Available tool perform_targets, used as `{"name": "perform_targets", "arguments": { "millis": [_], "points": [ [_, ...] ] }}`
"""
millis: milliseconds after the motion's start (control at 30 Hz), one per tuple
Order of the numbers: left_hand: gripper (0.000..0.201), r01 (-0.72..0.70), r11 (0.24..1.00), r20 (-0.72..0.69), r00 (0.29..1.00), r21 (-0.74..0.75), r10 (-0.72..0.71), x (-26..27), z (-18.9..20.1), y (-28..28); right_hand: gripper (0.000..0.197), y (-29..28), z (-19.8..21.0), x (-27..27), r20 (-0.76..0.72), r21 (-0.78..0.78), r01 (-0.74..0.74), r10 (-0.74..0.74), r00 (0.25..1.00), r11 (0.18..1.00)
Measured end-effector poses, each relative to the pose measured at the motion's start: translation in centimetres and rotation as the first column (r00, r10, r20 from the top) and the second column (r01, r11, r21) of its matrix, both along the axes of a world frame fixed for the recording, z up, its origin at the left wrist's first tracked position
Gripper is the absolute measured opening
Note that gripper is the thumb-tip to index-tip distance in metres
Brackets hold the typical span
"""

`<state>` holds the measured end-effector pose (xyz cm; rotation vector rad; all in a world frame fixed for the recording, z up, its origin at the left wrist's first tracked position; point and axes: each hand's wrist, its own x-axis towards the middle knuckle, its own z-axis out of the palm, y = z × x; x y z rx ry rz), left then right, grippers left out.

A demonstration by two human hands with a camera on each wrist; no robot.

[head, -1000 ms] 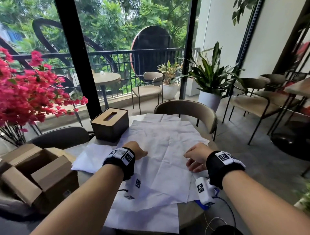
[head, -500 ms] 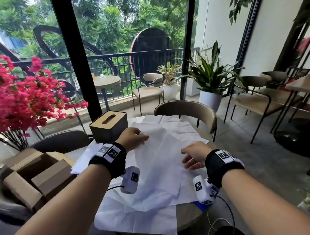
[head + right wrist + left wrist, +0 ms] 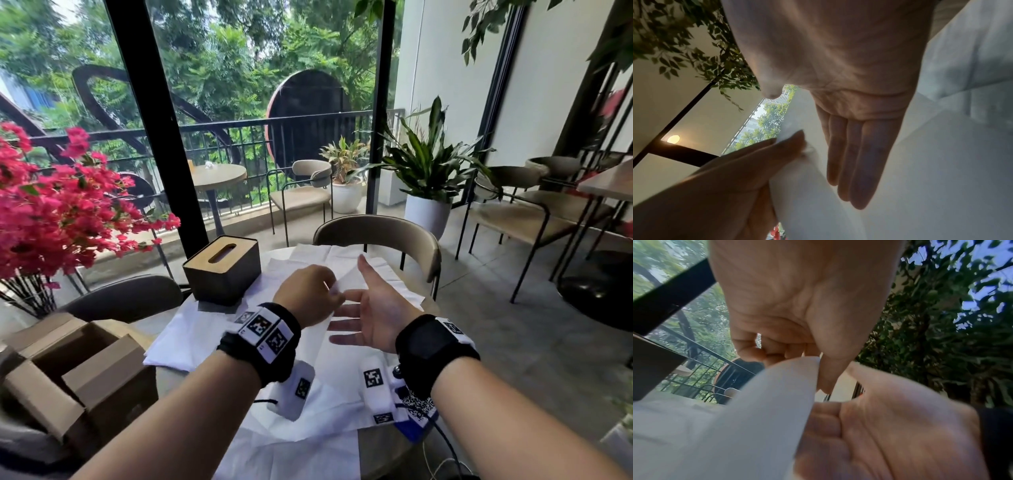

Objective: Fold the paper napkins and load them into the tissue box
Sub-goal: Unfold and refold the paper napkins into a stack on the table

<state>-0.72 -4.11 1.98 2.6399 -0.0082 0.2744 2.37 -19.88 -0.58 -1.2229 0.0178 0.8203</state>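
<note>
Several white paper napkins point(image 3: 202, 329) lie spread over the round table. My left hand point(image 3: 334, 291) pinches a corner of the top napkin point(image 3: 351, 279) and holds it lifted above the pile. In the left wrist view the thumb and fingers point(image 3: 824, 369) grip that napkin point(image 3: 756, 418). My right hand point(image 3: 363, 301) is open just right of it, palm facing left, straight fingers point(image 3: 855, 154) beside the raised napkin sheet point(image 3: 900, 178). The dark tissue box point(image 3: 222, 270) with a wooden slotted lid stands at the table's back left, its lid on.
An open cardboard box point(image 3: 78, 373) sits at the left, with pink flowers point(image 3: 51, 212) behind it. A beige chair point(image 3: 376, 236) stands behind the table. A blue card point(image 3: 418, 411) and cables lie at the near right table edge.
My left hand has lifted the napkin's corner off the pile and carried it rightward. My right hand has left the napkins, risen and turned its open palm toward the left hand.
</note>
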Motion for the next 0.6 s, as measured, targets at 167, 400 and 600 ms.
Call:
{"name": "perform_targets", "arguments": {
  "millis": [167,400,600],
  "points": [
    [0.030,0.091,0.995,-0.041,0.995,-0.038,-0.093,-0.5,-1.6,-0.6,0.082,0.4,-0.7,0.0,0.029,-0.022,0.023,-0.023,0.999,0.999],
    [0.029,0.052,0.963,0.090,0.995,-0.264,-0.030,-1.1,-2.5,2.7,0.018,0.2,-1.2,-0.2,0.097,-0.088,0.173,-0.165,0.982,0.981],
    [0.061,-0.226,0.785,-0.357,0.934,-0.577,0.007,-0.6,-2.7,5.1,0.014,-0.3,0.9,0.2,0.175,-0.094,0.140,-0.122,0.977,0.986]
  ]
}}
